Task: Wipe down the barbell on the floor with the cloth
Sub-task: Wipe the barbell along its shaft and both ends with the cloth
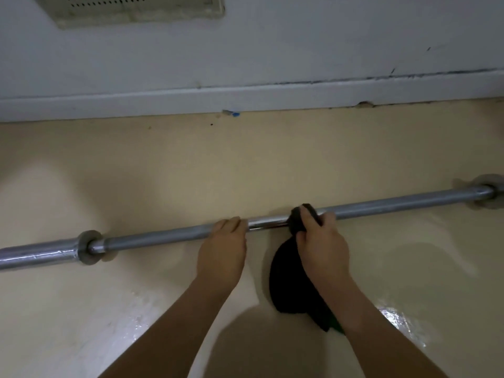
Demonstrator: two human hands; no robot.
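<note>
A long steel barbell (152,237) lies across the beige floor, running from the lower left up to the right, with a collar near each end. My left hand (222,251) grips the shaft just left of its middle. My right hand (323,241) is closed on a dark cloth (289,276) that is wrapped around the shaft right of the shiny centre section. The loose part of the cloth hangs down to the floor under my right wrist.
A white wall with a skirting board (245,96) runs behind the bar, and a vent grille (136,6) sits at the top left. A small blue scrap (234,114) lies at the base of the wall. Glossy floor (395,268) spreads on both sides.
</note>
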